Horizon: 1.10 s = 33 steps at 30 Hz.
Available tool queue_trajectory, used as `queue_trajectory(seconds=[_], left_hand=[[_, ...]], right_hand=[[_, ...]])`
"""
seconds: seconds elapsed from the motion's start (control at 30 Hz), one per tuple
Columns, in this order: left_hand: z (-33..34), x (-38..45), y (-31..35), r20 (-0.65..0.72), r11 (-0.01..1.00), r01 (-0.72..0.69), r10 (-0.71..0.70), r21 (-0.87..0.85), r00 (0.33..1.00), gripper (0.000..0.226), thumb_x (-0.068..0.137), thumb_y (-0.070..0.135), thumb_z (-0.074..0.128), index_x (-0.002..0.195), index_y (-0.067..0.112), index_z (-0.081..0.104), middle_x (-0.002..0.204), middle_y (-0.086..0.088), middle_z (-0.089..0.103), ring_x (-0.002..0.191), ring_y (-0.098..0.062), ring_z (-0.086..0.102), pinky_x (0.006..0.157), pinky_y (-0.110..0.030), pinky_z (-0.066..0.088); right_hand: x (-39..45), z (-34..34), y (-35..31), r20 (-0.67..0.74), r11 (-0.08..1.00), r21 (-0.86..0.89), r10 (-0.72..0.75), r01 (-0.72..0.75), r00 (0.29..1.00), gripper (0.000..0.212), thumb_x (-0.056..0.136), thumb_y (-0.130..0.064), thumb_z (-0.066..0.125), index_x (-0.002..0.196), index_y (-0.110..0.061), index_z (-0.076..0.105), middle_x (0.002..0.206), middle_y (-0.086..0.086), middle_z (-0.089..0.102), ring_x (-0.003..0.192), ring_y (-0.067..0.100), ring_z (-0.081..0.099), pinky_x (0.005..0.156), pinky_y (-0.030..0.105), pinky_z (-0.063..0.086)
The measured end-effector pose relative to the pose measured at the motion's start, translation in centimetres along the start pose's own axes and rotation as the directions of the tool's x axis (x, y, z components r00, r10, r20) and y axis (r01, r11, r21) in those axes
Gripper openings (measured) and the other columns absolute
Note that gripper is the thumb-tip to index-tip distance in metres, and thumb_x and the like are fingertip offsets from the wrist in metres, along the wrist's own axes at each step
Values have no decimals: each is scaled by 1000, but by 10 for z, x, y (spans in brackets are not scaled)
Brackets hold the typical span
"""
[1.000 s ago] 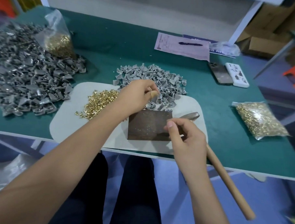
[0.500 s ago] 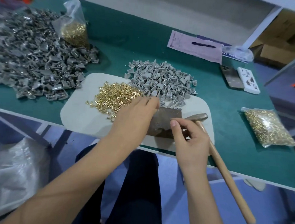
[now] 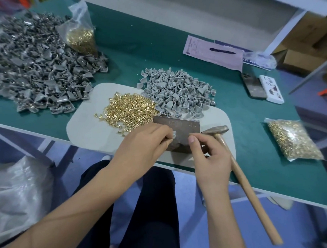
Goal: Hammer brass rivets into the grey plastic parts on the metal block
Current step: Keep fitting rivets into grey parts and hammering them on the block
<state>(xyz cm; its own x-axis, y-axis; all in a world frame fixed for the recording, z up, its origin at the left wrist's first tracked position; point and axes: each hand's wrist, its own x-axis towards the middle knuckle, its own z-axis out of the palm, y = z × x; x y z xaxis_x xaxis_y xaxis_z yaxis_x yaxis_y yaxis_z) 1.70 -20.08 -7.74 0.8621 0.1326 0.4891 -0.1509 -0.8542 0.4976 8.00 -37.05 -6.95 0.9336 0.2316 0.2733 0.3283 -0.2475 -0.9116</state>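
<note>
Two hands meet over the metal block [image 3: 179,127] in our head view. Our left hand [image 3: 145,141] pinches a small grey plastic part [image 3: 173,135] at the block's near edge. Our right hand [image 3: 209,159] curls thumb to fingertips; we cannot tell what it holds. The hammer [image 3: 239,170] lies just beside it, head touching the block. Loose brass rivets [image 3: 129,109] and a grey parts pile [image 3: 177,92] sit on the white mat [image 3: 87,128]. Print on the pink paper [image 3: 212,51] is unreadable.
</note>
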Motion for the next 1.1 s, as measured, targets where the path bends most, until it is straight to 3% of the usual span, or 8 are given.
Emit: queue_trajectory(seconds=[0.13,0.27,0.37,0.5,0.63,0.73,0.93,1.1], left_hand=[[-2,1,2,42,991,123,-121,-60,992,28,89,39,67,109,29,50,106,16,52,91,-8,53,73,-25,45],[-2,8,10,15,990,142,-142,-14,990,50,86,55,62,122,22,61,102,12,51,98,-12,51,81,-29,47],[-1,11,16,36,989,141,-143,53,989,44,87,50,68,119,20,68,93,11,55,96,-13,50,81,-35,49],[0,11,15,66,987,162,-162,2,985,30,89,33,71,117,22,70,96,11,57,99,-12,50,84,-37,50],[-6,11,9,111,976,209,-201,-68,973,41,90,32,71,130,32,61,99,19,58,99,-4,47,86,-32,48],[-10,15,4,156,982,179,-169,-54,973,35,90,33,70,125,32,67,97,16,58,93,-4,46,84,-30,47],[-15,22,-1,252,981,180,-158,-68,955,42,91,20,65,130,34,63,96,21,56,87,12,47,75,-11,36],[-14,24,4,226,967,249,-231,-56,947,25,89,15,64,108,32,70,89,24,59,79,14,51,72,-12,42]], right_hand=[[-1,-5,-1,-27,1000,13,17,-17,1000,16,94,-15,73,91,-31,76,87,-14,74,81,10,66,70,15,47],[1,-8,-6,-39,1000,17,17,-16,999,15,92,-13,74,90,-28,77,87,-12,75,81,12,66,69,16,46],[2,-9,-9,-41,1000,11,16,-15,999,15,92,-12,74,90,-27,77,86,-14,75,83,11,67,71,14,46],[0,-10,-10,-34,1000,0,17,-17,999,15,92,-10,74,90,-24,78,83,-19,72,79,7,65,70,10,45],[0,-10,-9,-33,998,-40,37,-39,999,13,91,-12,74,92,-23,80,83,-23,72,81,3,65,71,8,44],[-1,-8,-9,-30,998,-48,33,-35,999,15,92,-14,73,92,-27,79,84,-23,72,81,2,65,71,8,44],[-2,1,-10,7,999,-43,27,-27,1000,16,93,-14,72,93,-29,78,87,-20,74,84,4,66,73,10,45],[1,4,-16,13,1000,-16,14,-14,1000,20,92,-13,72,91,-32,76,82,-21,73,77,-1,64,70,7,43]])
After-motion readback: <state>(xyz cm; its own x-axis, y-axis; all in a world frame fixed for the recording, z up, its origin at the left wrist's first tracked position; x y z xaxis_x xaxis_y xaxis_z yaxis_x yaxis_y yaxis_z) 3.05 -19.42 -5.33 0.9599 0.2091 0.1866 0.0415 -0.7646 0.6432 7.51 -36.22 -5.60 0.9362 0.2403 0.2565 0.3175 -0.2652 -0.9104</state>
